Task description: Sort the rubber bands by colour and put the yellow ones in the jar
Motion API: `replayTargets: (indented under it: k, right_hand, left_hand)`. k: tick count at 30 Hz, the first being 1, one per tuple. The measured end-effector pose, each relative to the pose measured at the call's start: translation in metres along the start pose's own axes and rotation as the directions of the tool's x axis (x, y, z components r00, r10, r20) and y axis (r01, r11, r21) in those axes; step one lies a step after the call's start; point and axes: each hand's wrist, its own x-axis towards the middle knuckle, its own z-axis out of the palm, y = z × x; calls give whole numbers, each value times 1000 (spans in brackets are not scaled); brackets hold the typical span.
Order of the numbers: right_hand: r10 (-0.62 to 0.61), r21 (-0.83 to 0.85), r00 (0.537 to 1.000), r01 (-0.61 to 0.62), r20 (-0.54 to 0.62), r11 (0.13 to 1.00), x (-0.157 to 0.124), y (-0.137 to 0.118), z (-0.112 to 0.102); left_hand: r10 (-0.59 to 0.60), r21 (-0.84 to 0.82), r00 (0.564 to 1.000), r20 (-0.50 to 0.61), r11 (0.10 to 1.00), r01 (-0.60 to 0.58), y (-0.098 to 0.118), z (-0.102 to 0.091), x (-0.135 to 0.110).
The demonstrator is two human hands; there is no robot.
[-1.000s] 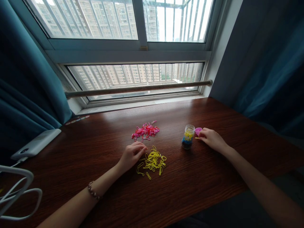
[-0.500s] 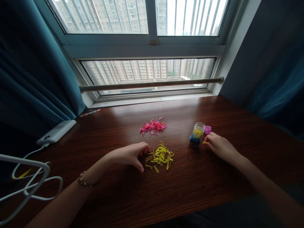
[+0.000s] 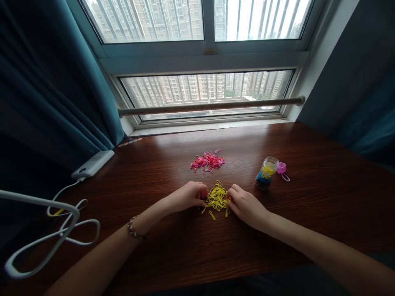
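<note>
Yellow elastic bands (image 3: 217, 198), 1 loose tangle, hemmed in from both sides!
Thin loops sprawl across the wood-grain table (image 3: 173, 255), 1 lying just apart at the near edge; the left hand (image 3: 188, 195) sits at the left fringe, fingers half curled, thumb low; the right hand (image 3: 247, 207), opposite, bunches thumb and fingertips at the right fringe. Whether either grips a loop, I can't tell.

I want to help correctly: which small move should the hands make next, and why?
Perhaps nudge the loose yellow loop into the yellow pile with the left hand: the loop lies apart on the near side, that hand is close, and the right hand is at the pile's other side.
</note>
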Motion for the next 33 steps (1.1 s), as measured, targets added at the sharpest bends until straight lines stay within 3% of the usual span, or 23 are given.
replayTargets:
  k: [5,10,17,21,26,29,33]
  right_hand:
    - [10,-26,999,-11,-47,1000,4,-1,5]
    - [-18,82,995,26,-96,996,2,2,9]
    - [-24,186,993,46,-118,981,0,9,7]
    - [-39,190,993,59,-108,980,0,10,7]
    - [-41,192,993,62,-112,979,-1,9,8]
    - [-43,200,992,66,-116,978,-2,9,8]
    - [-60,218,991,85,-119,972,-2,7,7]
  left_hand:
    - [33,-60,999,-36,998,-35,-6,4,3]
    - [-37,-156,994,-104,988,21,-10,12,6]
    - [4,26,986,-169,1000,1,-6,14,8]
    - [17,82,995,-98,997,-9,-1,5,5]
    - [-172,153,984,-53,972,178,4,-6,-7]
    - [-227,224,974,-24,948,227,13,-3,-13]
    - [-215,228,977,-10,951,211,25,6,-14]
